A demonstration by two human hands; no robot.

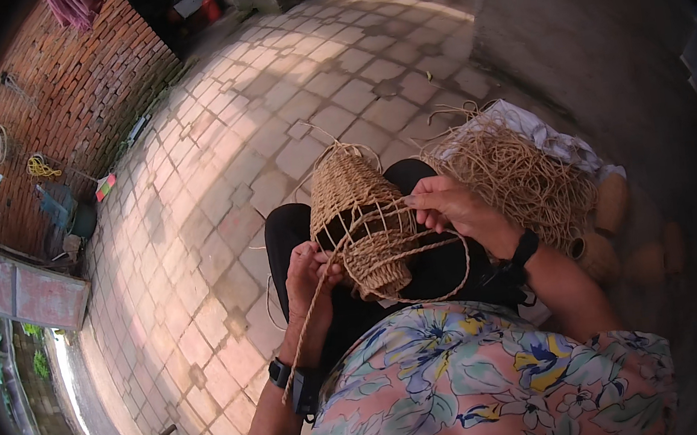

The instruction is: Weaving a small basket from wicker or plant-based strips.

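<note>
A tan woven basket (pixel 352 184) lies across my lap, its tightly woven, tapered end pointing away. Bare upright ribs show across its middle, and a narrower woven part (pixel 380 270) is nearest my body. My right hand (pixel 457 208) pinches a strand of twisted cord at the basket's right side. From there the cord (pixel 467 260) loops round the near end toward my left hand (pixel 310 269). My left fingers are curled at the basket's left side, closed on cord; the exact grip is partly hidden. A loose cord tail (pixel 302 339) hangs over my left forearm.
A large heap of loose cord (pixel 524 172) lies on a white sheet (pixel 568 141) to the right. Small woven pieces (pixel 598 256) sit beside it near the grey wall (pixel 577 37). Paving tiles (pixel 198 252) spread left toward a brick wall (pixel 76 94).
</note>
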